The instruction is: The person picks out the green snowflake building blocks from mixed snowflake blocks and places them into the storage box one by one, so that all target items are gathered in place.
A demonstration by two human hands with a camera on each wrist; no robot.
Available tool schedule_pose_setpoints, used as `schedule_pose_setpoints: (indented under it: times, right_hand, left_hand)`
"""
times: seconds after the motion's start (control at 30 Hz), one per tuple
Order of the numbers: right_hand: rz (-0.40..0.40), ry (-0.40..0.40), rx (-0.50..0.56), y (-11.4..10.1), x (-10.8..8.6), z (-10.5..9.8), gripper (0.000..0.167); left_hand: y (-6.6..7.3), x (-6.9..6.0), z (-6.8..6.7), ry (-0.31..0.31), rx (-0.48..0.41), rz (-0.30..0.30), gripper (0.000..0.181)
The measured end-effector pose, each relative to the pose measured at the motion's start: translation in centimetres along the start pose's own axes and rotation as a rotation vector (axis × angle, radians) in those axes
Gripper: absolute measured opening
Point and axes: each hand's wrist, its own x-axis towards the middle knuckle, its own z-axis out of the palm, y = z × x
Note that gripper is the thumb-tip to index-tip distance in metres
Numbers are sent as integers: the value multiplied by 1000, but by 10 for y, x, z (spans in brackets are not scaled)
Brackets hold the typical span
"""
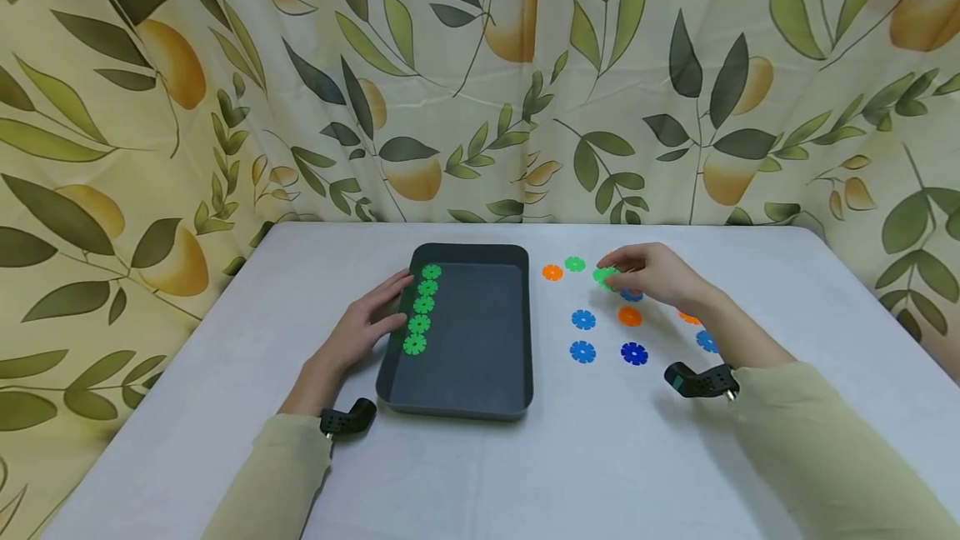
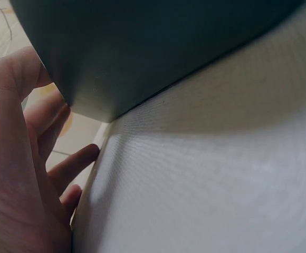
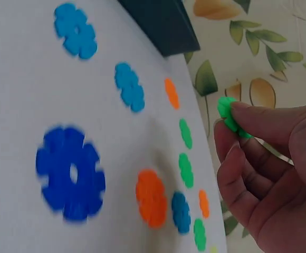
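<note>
A dark grey tray (image 1: pixel 480 340) holds a column of several green flower-shaped discs (image 1: pixel 419 324) along its left side. My left hand (image 1: pixel 358 327) rests on the tray's left wall; in the left wrist view the fingers of that hand (image 2: pixel 31 132) lie against the tray's outer side (image 2: pixel 105 58). Between thumb and fingers my right hand (image 1: pixel 660 275) pinches a green disc (image 1: pixel 604 277), held above the table to the right of the tray. The right wrist view shows this green disc (image 3: pixel 228 112) in the fingertips of the right hand (image 3: pixel 274 163).
Right of the tray, loose discs lie on the white table (image 1: pixel 450 473): blue ones (image 1: pixel 582 352), a dark blue one (image 1: pixel 634 353), orange ones (image 1: pixel 552 272) and green ones (image 1: pixel 574 263). Some sit beneath the right hand and forearm. A leaf-patterned curtain (image 1: pixel 480 107) hangs behind the table.
</note>
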Motion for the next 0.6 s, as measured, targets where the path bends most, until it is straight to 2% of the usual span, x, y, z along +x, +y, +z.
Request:
schedule_pose_setpoints:
  times: [0.2, 0.4, 0.6]
  right_hand:
    - [-12, -18, 110, -19, 16, 16, 40]
    - [-30, -35, 174, -39, 31, 33, 38]
    - [-15, -60, 225, -50, 44, 48, 38]
  left_hand:
    - [1, 0, 0, 8, -4, 32, 57]
    - [2, 1, 0, 12, -26, 47, 58]
    - [1, 2, 1, 11, -44, 58, 58]
